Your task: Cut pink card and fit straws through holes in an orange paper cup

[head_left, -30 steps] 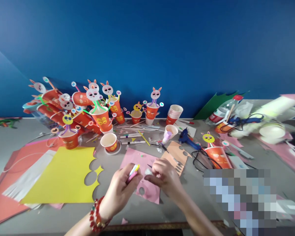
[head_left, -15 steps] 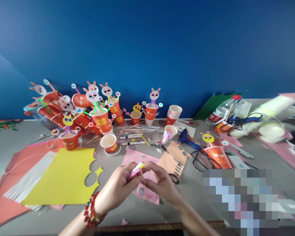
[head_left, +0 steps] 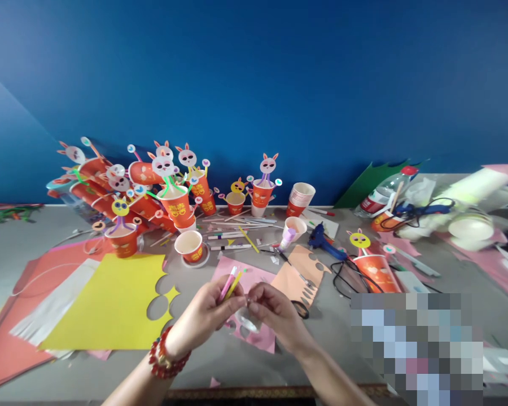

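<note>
My left hand [head_left: 214,303], a red bead bracelet on its wrist, is closed around a slim pink stick [head_left: 227,285] and a slim yellow stick [head_left: 234,283], whose upper ends poke out above the fingers. Close against it, my right hand [head_left: 275,310] has its thumb and forefinger pinched together. Under these fingertips hangs a whitish, see-through piece [head_left: 249,321], too blurred to name. Both hands are above a pink paper sheet [head_left: 262,341] with round holes cut in it.
Yellow paper [head_left: 105,304] lies left over red sheets [head_left: 8,338]. Orange cups with paper animal figures [head_left: 175,206] crowd the back left. A paper cup [head_left: 189,247], blue glue gun [head_left: 325,242], scissors [head_left: 300,309] and peach paper [head_left: 294,276] lie around. A bottle [head_left: 383,194] leans at right.
The pink and yellow sticks have swung more upright in my left hand. A whitish, see-through piece now shows beneath my right fingertips. The view has shifted slightly.
</note>
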Demonstrator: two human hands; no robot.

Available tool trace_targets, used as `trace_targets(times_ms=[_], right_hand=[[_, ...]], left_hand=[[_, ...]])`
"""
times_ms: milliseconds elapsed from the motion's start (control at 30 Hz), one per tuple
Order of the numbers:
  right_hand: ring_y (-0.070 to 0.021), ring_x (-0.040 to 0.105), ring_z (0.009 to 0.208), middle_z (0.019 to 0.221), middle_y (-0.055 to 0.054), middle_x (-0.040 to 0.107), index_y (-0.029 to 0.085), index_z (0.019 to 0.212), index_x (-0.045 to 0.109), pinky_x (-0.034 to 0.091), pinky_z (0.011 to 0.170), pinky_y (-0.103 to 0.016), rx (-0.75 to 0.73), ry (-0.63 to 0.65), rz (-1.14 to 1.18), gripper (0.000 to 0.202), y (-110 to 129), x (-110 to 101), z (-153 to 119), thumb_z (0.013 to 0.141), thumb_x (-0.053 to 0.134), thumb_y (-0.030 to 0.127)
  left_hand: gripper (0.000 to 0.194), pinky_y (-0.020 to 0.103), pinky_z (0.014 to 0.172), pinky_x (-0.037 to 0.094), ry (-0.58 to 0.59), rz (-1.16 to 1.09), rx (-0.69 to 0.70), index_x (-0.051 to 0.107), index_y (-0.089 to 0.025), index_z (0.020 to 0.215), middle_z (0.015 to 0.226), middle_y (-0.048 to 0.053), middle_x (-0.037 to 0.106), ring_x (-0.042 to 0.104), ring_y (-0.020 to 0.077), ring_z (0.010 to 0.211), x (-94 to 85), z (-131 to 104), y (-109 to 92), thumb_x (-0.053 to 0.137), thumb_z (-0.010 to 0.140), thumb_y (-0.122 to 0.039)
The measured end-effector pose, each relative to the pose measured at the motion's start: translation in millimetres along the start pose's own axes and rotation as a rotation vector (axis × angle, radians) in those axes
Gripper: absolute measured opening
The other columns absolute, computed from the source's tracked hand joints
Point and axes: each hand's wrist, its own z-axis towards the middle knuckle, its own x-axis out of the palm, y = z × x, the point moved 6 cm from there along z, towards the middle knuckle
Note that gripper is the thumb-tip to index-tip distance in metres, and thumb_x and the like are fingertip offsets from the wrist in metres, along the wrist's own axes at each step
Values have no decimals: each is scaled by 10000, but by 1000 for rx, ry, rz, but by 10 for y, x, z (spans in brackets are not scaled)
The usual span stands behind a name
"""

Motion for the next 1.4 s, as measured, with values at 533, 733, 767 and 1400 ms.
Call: trace_targets(times_ms=[533, 733, 767, 1400], right_hand=[[-175, 551, 770, 815, -18, 563, 217, 849, 590, 433, 721, -292, -335, 249, -593, 196, 844, -73, -103, 991, 520, 331], [-178, 564, 795, 832, -25, 590, 210, 872, 593, 447, 734, -291, -317, 238, -619, 204, 766, 3, 11, 1005, 495, 331], [-176, 564, 792, 830, -24, 590, 209, 871, 591, 449, 730, -287, -310, 228, -625, 205, 753, 2, 19, 1007, 492, 327], [-178, 584, 862, 954, -42, 609, 217, 890, 605, 456, 758, -283, -356, 203, -642, 156, 720, 32, 61, 999, 512, 278]], left_hand=[[319, 156, 375, 99, 148, -624, -107, 477, -181, 836, 579, -99, 321, 155, 31, 428, 269, 85, 371, 588, 905, -472], [310, 154, 376, 109, 150, -638, -70, 458, -181, 794, 586, -79, 364, 179, 35, 426, 335, 56, 392, 528, 934, -449], [318, 157, 375, 113, 151, -625, -61, 457, -179, 773, 575, -80, 357, 179, 35, 423, 337, 50, 389, 516, 941, -442], [361, 147, 346, 174, 165, -578, 3, 485, -164, 737, 546, -79, 375, 199, 30, 392, 376, 59, 432, 479, 966, -443]])
